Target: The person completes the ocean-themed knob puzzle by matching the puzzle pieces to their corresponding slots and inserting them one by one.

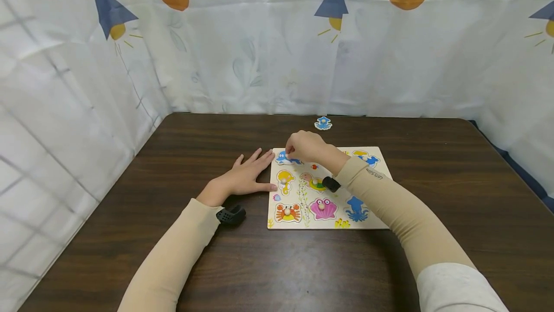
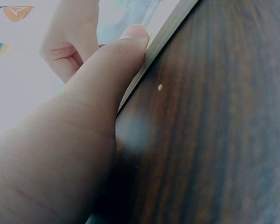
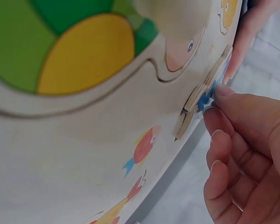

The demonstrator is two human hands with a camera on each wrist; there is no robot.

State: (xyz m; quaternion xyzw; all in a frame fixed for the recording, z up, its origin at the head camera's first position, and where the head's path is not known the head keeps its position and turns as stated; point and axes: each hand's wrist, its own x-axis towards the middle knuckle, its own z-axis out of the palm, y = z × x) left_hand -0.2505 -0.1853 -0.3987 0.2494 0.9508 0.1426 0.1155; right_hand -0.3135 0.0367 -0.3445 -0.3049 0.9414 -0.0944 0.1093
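Note:
A wooden peg puzzle board [image 1: 294, 223] with sea-animal pieces lies on the table. At its upper left corner my right hand [image 1: 308, 144] pinches a blue sea-animal puzzle piece [image 3: 204, 99] between thumb and fingertips. In the right wrist view the piece's wooden edge stands up from the board surface, so it does not lie flush there. My left hand [image 1: 246, 175] is spread with straight fingers at the board's left edge, its thumb [image 2: 133, 39] touching that edge. The knob of the held piece is hidden by my right fingers.
A blue shell-like piece [image 1: 323, 123] lies on the dark wooden table [image 1: 207, 134] behind the board. On the board are a crab piece [image 1: 288, 213], a pink shell piece [image 1: 322, 209], a yellow seahorse piece [image 1: 285, 182] and a blue octopus shape [image 1: 357, 209]. A printed curtain [image 1: 277, 62] hangs behind.

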